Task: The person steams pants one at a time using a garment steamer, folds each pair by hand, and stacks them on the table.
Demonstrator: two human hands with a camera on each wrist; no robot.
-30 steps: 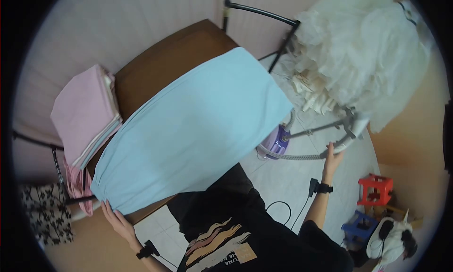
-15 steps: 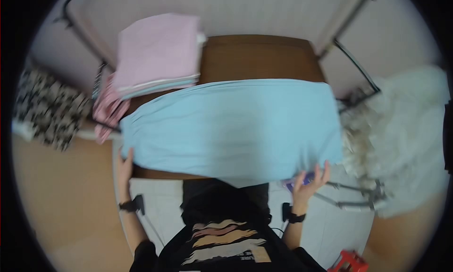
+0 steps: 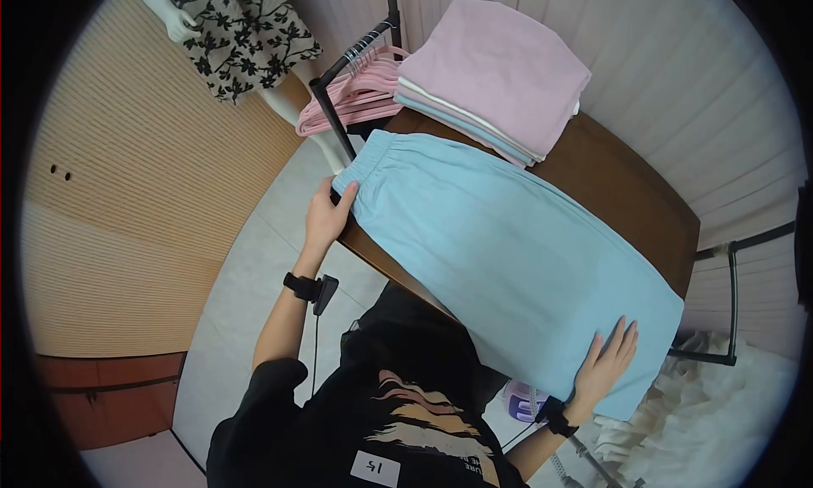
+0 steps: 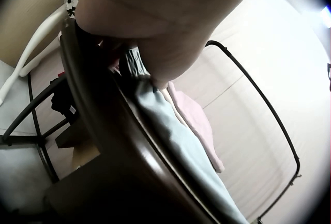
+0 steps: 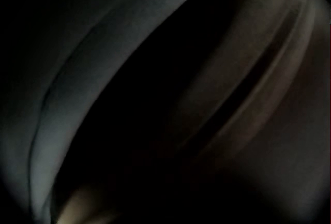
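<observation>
A light-blue garment [image 3: 508, 251] with a gathered elastic waistband lies lengthwise along a brown table [image 3: 627, 183], its near side hanging past the front edge. At the waistband corner, my left hand [image 3: 329, 215] pinches the fabric, thumb on top; the left wrist view shows that hand [image 4: 165, 32] over the table's end, hiding its own fingertips. Toward the wide end, my right hand [image 3: 605, 365] rests on the fabric with its fingers straight and spread. The right wrist view is very dark, with only dim folds visible.
Folded clothes [image 3: 500, 73], pink on top, are stacked at the back. Pink hangers [image 3: 360, 94] hang from a black rail [image 3: 343, 60] beside a mannequin's printed dress [image 3: 246, 35]. A purple steamer base [image 3: 521, 401] stands below the front edge, near white ruffled fabric [image 3: 711, 420].
My right hand has left the steamer's white head and come onto the garment. My left hand stays at the waistband corner. The head view has swung to the left.
</observation>
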